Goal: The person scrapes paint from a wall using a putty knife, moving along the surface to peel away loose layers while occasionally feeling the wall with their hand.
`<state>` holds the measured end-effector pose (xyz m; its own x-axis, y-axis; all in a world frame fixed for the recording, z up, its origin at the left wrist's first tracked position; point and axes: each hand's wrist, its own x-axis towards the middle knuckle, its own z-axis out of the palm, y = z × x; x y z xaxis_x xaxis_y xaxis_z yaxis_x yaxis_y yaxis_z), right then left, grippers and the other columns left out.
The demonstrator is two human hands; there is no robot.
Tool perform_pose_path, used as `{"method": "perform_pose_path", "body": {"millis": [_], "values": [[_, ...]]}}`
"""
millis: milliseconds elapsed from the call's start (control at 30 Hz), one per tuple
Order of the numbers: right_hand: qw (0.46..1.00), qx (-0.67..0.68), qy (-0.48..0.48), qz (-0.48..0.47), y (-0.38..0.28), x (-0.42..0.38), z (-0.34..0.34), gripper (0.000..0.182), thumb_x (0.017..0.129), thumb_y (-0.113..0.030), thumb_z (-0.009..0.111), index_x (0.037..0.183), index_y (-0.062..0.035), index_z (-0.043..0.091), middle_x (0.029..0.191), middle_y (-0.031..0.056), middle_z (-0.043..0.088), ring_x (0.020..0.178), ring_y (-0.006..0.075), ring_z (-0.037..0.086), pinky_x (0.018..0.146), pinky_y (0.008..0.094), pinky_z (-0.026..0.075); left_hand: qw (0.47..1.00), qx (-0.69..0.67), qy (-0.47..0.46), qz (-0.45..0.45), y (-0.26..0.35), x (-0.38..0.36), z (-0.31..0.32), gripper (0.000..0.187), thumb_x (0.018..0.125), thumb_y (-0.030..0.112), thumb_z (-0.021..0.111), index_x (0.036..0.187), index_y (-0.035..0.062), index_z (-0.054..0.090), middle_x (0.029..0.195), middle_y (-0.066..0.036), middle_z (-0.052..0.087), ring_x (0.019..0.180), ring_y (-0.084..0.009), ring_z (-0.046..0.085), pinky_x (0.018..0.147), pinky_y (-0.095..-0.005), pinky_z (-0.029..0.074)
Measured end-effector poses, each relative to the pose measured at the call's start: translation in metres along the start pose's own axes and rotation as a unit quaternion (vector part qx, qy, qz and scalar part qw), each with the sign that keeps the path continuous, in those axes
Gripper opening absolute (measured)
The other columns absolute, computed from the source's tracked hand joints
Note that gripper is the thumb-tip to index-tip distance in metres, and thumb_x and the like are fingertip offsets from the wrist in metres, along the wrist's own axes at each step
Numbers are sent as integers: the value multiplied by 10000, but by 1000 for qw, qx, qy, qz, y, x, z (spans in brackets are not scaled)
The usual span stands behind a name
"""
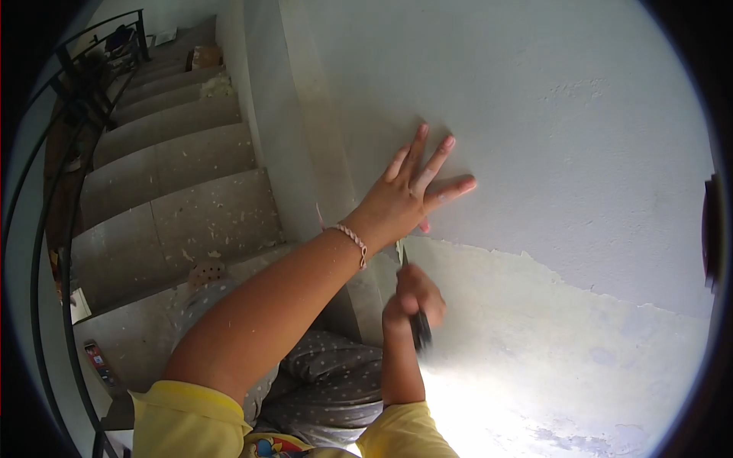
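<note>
Wall (580, 153): scraper (418, 324) in right hand (412, 298)

Left of the fingers: grey concrete stairs (175, 183) speckled with pale flakes, black curved metal railing (46, 221) beyond; small red-black tool (100, 362) on floor below.

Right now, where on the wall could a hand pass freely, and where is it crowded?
Free: the painted wall right of the left hand, and the scraped patch right of the right hand, which grips a scraper. Crowded: the paint edge between both hands.
</note>
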<state>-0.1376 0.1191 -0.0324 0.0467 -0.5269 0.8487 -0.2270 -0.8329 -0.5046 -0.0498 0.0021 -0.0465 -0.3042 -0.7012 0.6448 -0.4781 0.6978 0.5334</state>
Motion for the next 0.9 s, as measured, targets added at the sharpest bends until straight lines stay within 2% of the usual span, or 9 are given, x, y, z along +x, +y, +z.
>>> {"method": "perform_pose_path", "body": {"millis": [67,200,333,367,500,667,800,867,900], "values": [[988,-141,-53,-12,20,-9,-6,539,987,-321,663,604,-13,444,489,52,398,394,200,391,392,311,338,1000,11,2,2,-2,3,0,1050,779,313,807,1596,398,153,1644,-223,-157,1495,-557,10,1187,-613,253],[999,-17,-41,-14,-7,1,4,522,969,-319,684,636,4,445,528,74,433,440,221,440,415,331,363,1000,18,-2,-7,-1,5,-1,1051,779,311,805,1596,402,149,1644,-226,-147,1494,-558,26,1190,-607,257],[985,-163,-38,30,15,-3,-5,567,1014,-425,582,652,-37,381,504,55,412,428,200,393,419,345,398,1000,20,5,1,0,2,-2,1020,783,320,799,1591,400,182,1647,-222,-138,1495,-555,32,1199,-599,254],[990,-123,-61,-19,22,-6,-8,519,982,-309,673,627,-12,439,525,58,439,417,206,416,401,337,352,1000,25,4,-1,0,4,-2,1012,781,321,800,1589,396,196,1649,-219,-136,1495,-554,32,1202,-597,251],[998,-22,-52,-18,-5,6,4,515,981,-312,674,629,-2,460,533,58,444,437,228,433,404,340,353,1000,21,-6,-9,-1,6,-4,1016,769,329,806,1587,399,206,1650,-215,-143,1496,-553,27,1204,-594,247],[994,-99,-52,-10,23,-6,-5,545,999,-328,647,608,-13,436,515,65,428,418,218,414,405,338,360,1000,30,-1,-9,0,5,-1,1028,755,333,815,1585,408,212,1653,-212,-135,1500,-547,25,1204,-589,248],[999,-15,-46,15,8,-1,-1,537,1007,-337,634,629,8,470,521,83,449,435,234,447,422,341,399,1000,24,-7,-14,-2,5,-3,1034,756,327,817,1588,400,208,1653,-214,-130,1498,-550,25,1205,-592,241],[991,-125,-39,17,13,-5,-13,511,1001,-336,645,659,11,491,521,88,466,435,243,464,431,361,430,1000,18,20,3,-1,3,0,1050,749,325,820,1591,397,197,1652,-219,-126,1494,-559,34,1198,-604,246],[978,-170,-31,118,19,-9,-12,489,1000,-333,646,675,-3,490,530,101,486,454,262,494,451,383,460,1000,15,19,5,1,2,2,1050,749,325,820,1591,397,197,1652,-219,-126,1494,-559,34,1198,-604,246]]}}
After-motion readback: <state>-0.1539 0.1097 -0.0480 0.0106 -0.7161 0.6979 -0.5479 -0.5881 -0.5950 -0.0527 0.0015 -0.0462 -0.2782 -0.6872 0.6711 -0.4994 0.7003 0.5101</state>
